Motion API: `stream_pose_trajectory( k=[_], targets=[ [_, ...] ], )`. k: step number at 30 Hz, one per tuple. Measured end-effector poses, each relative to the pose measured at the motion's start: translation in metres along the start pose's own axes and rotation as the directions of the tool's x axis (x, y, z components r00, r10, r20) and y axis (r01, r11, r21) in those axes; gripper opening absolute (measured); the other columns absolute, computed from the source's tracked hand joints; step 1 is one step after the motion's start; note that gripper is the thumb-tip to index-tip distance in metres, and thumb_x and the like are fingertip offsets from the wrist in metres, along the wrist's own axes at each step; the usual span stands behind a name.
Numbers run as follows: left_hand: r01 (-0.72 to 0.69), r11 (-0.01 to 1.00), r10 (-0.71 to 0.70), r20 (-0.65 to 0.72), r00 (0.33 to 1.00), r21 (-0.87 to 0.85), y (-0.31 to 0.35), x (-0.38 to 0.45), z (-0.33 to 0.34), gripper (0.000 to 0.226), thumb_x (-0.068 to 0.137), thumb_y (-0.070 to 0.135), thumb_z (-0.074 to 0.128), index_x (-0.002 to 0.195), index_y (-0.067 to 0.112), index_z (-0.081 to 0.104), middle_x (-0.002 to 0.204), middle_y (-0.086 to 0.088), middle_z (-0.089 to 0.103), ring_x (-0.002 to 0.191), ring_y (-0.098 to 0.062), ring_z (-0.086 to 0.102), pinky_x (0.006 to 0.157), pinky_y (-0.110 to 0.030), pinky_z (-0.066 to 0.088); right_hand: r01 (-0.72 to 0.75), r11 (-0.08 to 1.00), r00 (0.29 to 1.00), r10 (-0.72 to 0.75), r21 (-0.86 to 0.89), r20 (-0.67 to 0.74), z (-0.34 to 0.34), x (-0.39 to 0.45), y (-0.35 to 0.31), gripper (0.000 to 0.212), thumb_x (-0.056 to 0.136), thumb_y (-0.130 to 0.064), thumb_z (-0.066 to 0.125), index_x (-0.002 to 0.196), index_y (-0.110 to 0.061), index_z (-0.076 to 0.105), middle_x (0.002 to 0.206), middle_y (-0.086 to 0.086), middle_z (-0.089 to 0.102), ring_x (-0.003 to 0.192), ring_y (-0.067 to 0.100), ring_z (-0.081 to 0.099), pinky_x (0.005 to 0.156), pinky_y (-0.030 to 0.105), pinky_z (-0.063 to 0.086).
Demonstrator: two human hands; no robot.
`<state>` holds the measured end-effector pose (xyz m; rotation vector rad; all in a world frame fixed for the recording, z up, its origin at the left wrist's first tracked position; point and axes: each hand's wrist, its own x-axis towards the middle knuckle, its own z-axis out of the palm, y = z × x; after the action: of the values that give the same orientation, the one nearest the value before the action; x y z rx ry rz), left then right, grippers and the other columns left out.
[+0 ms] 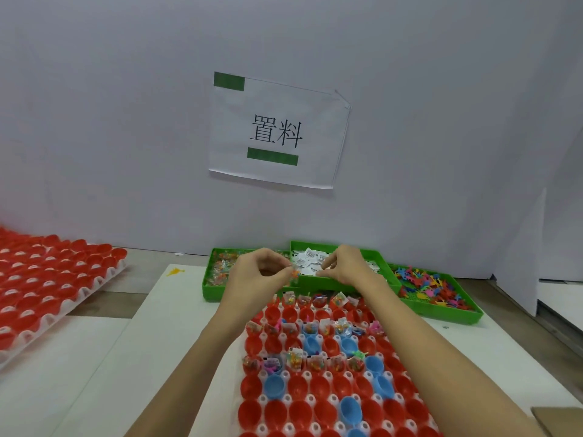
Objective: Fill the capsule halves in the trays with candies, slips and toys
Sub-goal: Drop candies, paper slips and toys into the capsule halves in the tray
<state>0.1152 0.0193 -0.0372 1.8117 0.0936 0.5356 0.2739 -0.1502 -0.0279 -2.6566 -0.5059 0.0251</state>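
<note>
Fingers: left hand (263, 272) pinches a candy packet (295, 274); right hand (347, 266) pinches a slip (319, 274), likely pairing both.
Bins: green bins (441, 310) near tray (315, 402), within reach.

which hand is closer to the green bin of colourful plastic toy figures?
Right. The right hand is over the middle green bin of white paper slips, next to the green bin of colourful plastic toy figures. The left hand is farther left, its grip on a small candy packet.

paper sign (277, 130) on wall reads "置料".
</note>
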Motion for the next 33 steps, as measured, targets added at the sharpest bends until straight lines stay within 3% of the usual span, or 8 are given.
stream_pose_trajectory(
  k=[6,12,16,20,23,26,29,33],
  targets=[
    [0.011,1.0,-0.011,0.029,1.0,-0.02,-0.003,0.004,-0.01,0.006,0.088,0.017,0.079,0.087,0.023,0.078,0.081,0.008,0.078,0.074,-0.007,0.073,0.067,-0.019,0.059,0.038,0.994,0.999,-0.039,-0.104,-0.009,0.003,0.011,0.001,0.009,0.088,-0.01,0.077,0.093,-0.003,0.08,0.102,0.009,0.078,0.076,0.012,0.066,0.069,0.024,0.052],
    [0.048,0.999,-0.047,0.075,0.996,-0.013,-0.005,0.003,-0.007,0.004,0.088,0.017,0.079,0.088,0.02,0.078,0.081,0.004,0.078,0.076,-0.014,0.075,0.075,-0.028,0.063,0.108,0.983,0.988,-0.123,-0.147,-0.096,0.003,0.001,0.008,0.012,0.092,-0.002,0.064,0.087,0.004,0.074,0.087,0.013,0.075,0.081,0.025,0.072,0.073,0.031,0.059],
    [0.055,0.999,-0.054,0.086,0.995,0.0,-0.006,0.003,-0.005,0.005,0.087,0.018,0.08,0.087,0.022,0.078,0.08,0.004,0.078,0.076,-0.013,0.075,0.076,-0.028,0.062,0.108,0.989,0.987,-0.118,-0.097,-0.108,-0.004,-0.004,0.015,0.003,0.089,-0.004,0.071,0.087,-0.005,0.073,0.085,0.003,0.069,0.074,0.012,0.062,0.063,0.016,0.048],
    [0.064,0.998,-0.064,0.092,0.994,0.007,-0.007,0.002,-0.002,0.006,0.088,0.018,0.08,0.086,0.023,0.078,0.079,0.004,0.078,0.074,-0.012,0.074,0.076,-0.028,0.061,0.092,0.996,0.991,-0.093,-0.022,-0.096,-0.011,-0.007,0.023,0.018,0.091,-0.005,0.07,0.11,-0.006,0.07,0.091,0.004,0.069,0.084,0.016,0.065,0.075,0.023,0.051],
    [0.069,0.998,-0.069,0.097,0.993,0.01,-0.008,0.002,-0.002,0.006,0.087,0.019,0.081,0.085,0.024,0.078,0.08,0.004,0.078,0.075,-0.012,0.075,0.079,-0.031,0.062,0.101,0.994,0.992,-0.099,0.031,-0.082,-0.014,-0.009,0.03,0.043,0.095,-0.006,0.067,0.136,-0.008,0.055,0.087,-0.004,0.065,0.076,0.004,0.058,0.075,0.022,0.046],
    [0.062,0.998,-0.063,0.102,0.993,0.012,-0.009,0.001,-0.001,0.006,0.087,0.02,0.081,0.087,0.024,0.077,0.081,0.006,0.079,0.074,-0.009,0.075,0.076,-0.027,0.061,0.106,0.993,0.992,-0.102,0.053,-0.077,-0.015,-0.011,0.034,0.053,0.098,-0.008,0.063,0.148,-0.008,0.043,0.088,-0.006,0.062,0.078,0.002,0.056,0.08,0.024,0.043],
    [0.061,0.998,-0.062,0.106,0.992,0.007,-0.009,0.0,0.001,0.006,0.087,0.019,0.081,0.089,0.022,0.077,0.08,0.006,0.079,0.073,-0.009,0.075,0.071,-0.022,0.058,0.105,0.99,0.991,-0.096,0.094,-0.089,-0.018,-0.018,0.033,0.042,0.1,-0.01,0.062,0.141,-0.007,0.052,0.095,-0.003,0.065,0.087,0.01,0.06,0.086,0.028,0.049],
    [0.061,0.998,-0.057,0.13,0.99,-0.03,-0.007,-0.003,0.003,0.006,0.088,0.016,0.08,0.092,0.016,0.076,0.078,0.0,0.079,0.075,-0.015,0.077,0.076,-0.029,0.063,0.185,0.953,0.973,-0.143,0.239,-0.183,-0.023,-0.041,0.025,0.013,0.097,-0.018,0.068,0.108,-0.015,0.074,0.098,-0.005,0.072,0.092,0.01,0.067,0.092,0.028,0.056]
  ],
)
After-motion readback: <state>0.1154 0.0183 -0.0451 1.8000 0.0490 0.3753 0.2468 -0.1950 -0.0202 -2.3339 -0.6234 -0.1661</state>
